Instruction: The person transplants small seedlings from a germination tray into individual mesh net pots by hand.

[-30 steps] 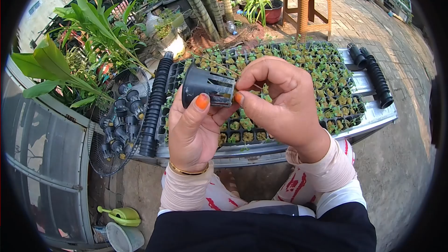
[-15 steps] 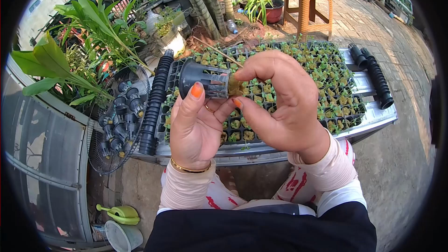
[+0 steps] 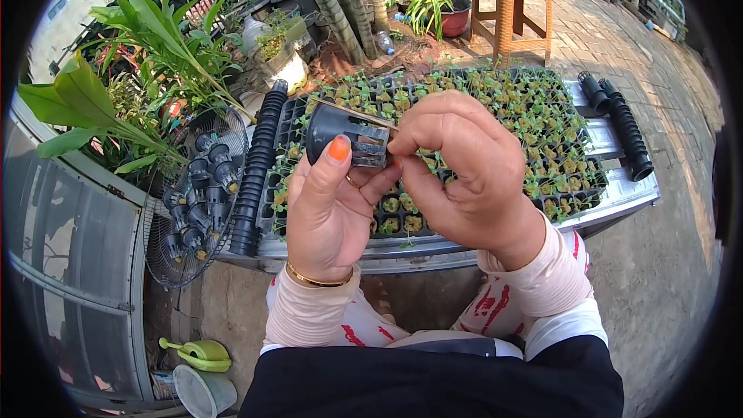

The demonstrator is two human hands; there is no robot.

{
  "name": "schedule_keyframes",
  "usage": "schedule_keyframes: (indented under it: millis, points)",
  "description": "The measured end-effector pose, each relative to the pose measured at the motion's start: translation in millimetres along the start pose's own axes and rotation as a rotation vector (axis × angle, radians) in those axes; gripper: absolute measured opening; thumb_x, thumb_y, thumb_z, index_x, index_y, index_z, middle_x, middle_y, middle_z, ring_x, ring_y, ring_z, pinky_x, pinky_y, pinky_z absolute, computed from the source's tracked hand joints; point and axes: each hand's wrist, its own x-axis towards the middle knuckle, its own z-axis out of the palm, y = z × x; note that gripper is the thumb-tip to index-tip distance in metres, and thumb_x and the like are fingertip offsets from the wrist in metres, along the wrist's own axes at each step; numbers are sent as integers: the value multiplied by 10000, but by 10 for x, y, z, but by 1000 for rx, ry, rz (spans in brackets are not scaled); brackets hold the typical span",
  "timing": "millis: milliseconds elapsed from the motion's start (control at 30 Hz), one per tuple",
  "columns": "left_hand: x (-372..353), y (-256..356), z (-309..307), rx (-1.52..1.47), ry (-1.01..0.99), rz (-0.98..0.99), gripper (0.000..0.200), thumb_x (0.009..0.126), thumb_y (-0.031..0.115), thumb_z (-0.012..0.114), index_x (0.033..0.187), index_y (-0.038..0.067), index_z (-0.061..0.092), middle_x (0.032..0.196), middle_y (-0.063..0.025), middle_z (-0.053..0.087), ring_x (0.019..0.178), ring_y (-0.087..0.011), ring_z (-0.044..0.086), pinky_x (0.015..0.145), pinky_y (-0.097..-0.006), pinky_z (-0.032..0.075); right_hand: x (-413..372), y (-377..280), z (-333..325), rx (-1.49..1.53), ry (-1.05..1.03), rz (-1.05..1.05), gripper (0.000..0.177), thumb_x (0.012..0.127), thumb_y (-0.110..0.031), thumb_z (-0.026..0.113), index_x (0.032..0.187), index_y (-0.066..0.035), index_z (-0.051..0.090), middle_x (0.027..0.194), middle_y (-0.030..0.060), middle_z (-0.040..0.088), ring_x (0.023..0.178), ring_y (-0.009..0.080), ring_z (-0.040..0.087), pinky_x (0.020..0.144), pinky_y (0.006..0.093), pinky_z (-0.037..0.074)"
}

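The left hand (image 3: 329, 220) is curling around a black net pot (image 3: 348, 135), holding it sideways above the seedling tray (image 3: 480, 131); the right hand (image 3: 468, 174) is nearly closed, its thumb and forefinger bunching at the pot's slotted end, their contact unclear.

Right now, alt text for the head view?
Left hand holds a slotted black cup tipped sideways; the right hand pinches a thin stick near its narrow end. Beneath is a seedling tray; similar cups lie in a wire basket at left.
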Motion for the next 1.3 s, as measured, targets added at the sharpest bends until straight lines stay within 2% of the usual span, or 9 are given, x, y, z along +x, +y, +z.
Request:
schedule_keyframes:
  millis: [133,267,333,367,533,600,867,967,1300]
  points:
    - [21,25,-13,-11,0,-11,275,910,214,537,1100,17,514,1027,-116,628,942,-224,628,843,-377,525,17,13,5,-18,19,-69,236,606,78,648,825,5,600,776,101,597,733,238,595,667,310,481]
    - [38,18,22,-62,-48,13,288,910,184,522,1135,7,493,1085,-142,602,1006,-253,600,912,-415,481,36,-9,-133,83,-21,125,269,659,7,683,914,32,603,876,98,595,846,182,560,765,292,441]
    - [52,5,25,-55,-19,27,289,910,164,513,1148,3,485,1107,-151,591,1031,-262,587,940,-426,461,24,-29,-171,177,-41,414,261,707,-21,672,947,49,595,918,85,576,863,143,528,776,259,418]
    - [59,-4,10,-70,-49,27,289,908,144,503,1157,0,479,1119,-155,585,1048,-264,578,956,-429,447,-10,85,-64,167,98,322,236,658,-98,664,853,25,613,771,103,609,654,175,530,602,271,432]
    - [40,21,14,-111,-88,13,306,899,102,489,1187,2,460,1128,-145,580,1068,-258,564,974,-424,431,-50,37,-42,168,65,381,239,655,-90,671,863,18,625,765,95,610,667,171,540,608,273,436]
    - [24,27,71,-114,-45,25,334,898,107,513,1210,10,442,1126,-137,578,1061,-246,566,963,-420,440,-23,-33,-124,196,-102,462,266,749,-44,637,989,60,593,928,70,574,862,127,522,786,246,402]
    - [56,33,-13,-74,-74,38,294,896,116,550,1160,3,488,1105,-131,598,1038,-227,580,951,-418,444,9,-101,-149,180,-171,600,271,771,-37,626,1015,75,588,952,77,592,883,126,540,817,247,424]
    - [92,4,-201,-86,-319,59,344,951,156,433,1241,-29,435,1245,-167,504,1191,-275,467,1034,-456,365,1,-100,-129,218,-163,630,258,779,-32,619,1008,80,583,934,76,601,869,123,558,815,244,441]
    - [55,-55,-75,23,-122,135,347,921,138,505,1195,-69,456,1181,-201,544,1145,-281,512,1010,-430,400,20,-133,-154,183,-158,670,182,771,-5,622,937,61,590,868,46,594,808,94,546,733,213,430]
